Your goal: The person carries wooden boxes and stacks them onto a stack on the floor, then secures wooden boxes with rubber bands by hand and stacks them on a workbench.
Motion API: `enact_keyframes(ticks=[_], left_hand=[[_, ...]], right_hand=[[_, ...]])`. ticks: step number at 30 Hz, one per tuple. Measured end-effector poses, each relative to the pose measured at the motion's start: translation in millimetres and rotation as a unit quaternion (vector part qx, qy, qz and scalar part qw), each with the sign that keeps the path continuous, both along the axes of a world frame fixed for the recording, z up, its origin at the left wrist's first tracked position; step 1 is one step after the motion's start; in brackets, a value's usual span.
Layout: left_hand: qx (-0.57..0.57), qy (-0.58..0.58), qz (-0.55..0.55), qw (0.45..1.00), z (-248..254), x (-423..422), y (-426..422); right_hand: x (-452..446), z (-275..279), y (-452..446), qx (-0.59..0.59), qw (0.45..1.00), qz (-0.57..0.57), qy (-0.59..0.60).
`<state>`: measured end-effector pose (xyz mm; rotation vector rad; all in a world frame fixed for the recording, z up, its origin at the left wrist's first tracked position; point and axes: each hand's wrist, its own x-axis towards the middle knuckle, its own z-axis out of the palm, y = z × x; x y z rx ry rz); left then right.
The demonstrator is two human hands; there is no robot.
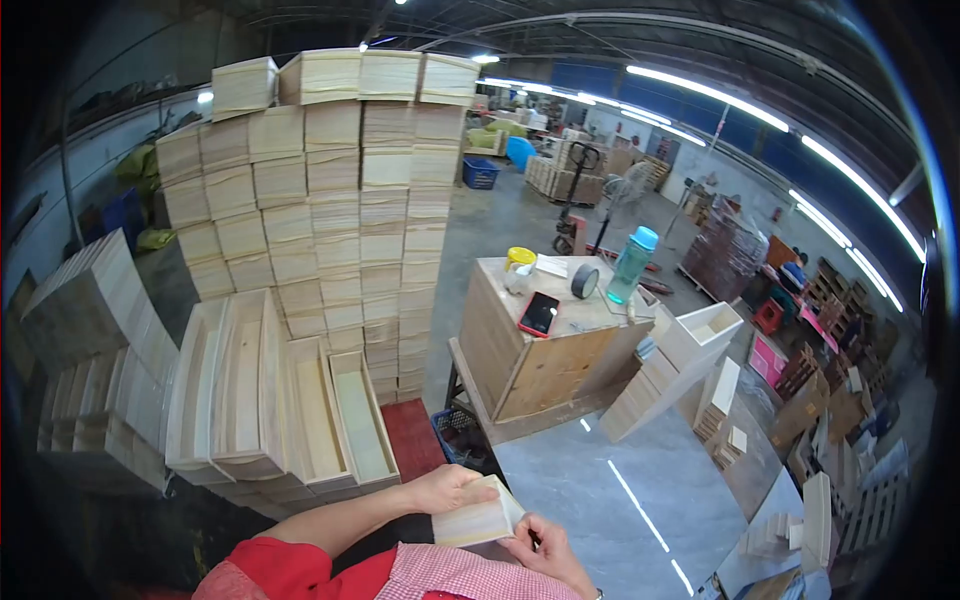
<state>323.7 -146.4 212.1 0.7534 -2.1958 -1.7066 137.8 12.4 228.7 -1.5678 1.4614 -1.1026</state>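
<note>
Close to my body, a pale wooden box [470, 523] is held tilted, one end facing up toward me. My left hand [455, 490] is closed over its upper left edge, fingers wrapped over the wood. At the right corner, my right hand [548, 552] is closed with bent fingers pressed on the box's edge. Whether those fingers also pinch something small cannot be seen. The lower part of the box is hidden by my arms and the checked clothing. Just right of the hands lies the grey marbled tabletop [610, 490].
A tall stack of wooden boxes [335, 220] rises ahead, with open long boxes [240, 390] at left. On a wooden cabinet [560, 370] are a phone [540, 314], tape roll [585, 281], bottle [632, 265] and yellow-lidded jar [520, 262]. More boxes [670, 370] lean on the table's right side.
</note>
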Motion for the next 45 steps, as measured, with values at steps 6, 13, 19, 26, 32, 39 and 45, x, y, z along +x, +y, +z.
enact_keyframes(ticks=[6,13,19,26,32,39,45], left_hand=[[0.132,-0.015,0.099,0.986,-19,-56,-61],[0.073,-0.056,0.134,0.987,-42,-141,-37],[-0.035,-0.132,0.104,0.985,-70,-233,-24],[-0.029,-0.127,0.057,0.99,-43,-311,-96],[0.053,-0.063,0.048,0.995,82,-289,-49],[-0.204,-0.031,-0.39,0.897,36,-367,-1],[-0.165,-0.034,-0.454,0.875,8,-406,-32]], right_hand=[[-9,-26,74,0.193,0.951,-0.181,-0.161],[-77,-75,111,0.178,0.953,-0.191,-0.155],[-115,-88,92,0.086,0.977,-0.193,-0.007],[-168,-111,89,0.047,0.992,0.031,-0.114],[-385,-239,277,0.118,0.734,-0.654,0.142],[-302,-112,102,-0.057,0.908,-0.407,-0.078],[-272,-104,39,-0.046,0.951,-0.27,-0.142]])
